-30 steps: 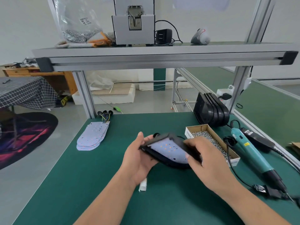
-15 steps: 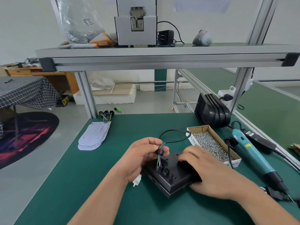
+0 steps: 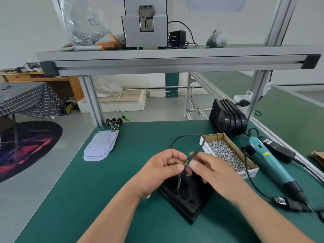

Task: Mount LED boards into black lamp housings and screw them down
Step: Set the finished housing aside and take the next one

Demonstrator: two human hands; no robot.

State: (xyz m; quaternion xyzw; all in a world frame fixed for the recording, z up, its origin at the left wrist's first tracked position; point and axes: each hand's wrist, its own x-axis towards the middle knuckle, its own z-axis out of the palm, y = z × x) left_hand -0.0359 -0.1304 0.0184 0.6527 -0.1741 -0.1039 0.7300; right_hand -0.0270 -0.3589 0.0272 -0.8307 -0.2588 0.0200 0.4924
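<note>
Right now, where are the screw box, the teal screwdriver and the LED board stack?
screw box (image 3: 214,137): head view, cardboard far wall.
teal screwdriver (image 3: 270,162): head view, middle of its body.
LED board stack (image 3: 101,146): head view, top board's face.

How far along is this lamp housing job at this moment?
Looks done: the black housing lies back-up on the mat, with coloured wires of the cable leaving a hole in its back. In hand: left hand and right hand both pinch that cable above the housing. Left: screwing down. The screwdriver lies untouched beside the screw box, with more LED boards and spare housings waiting.
</note>
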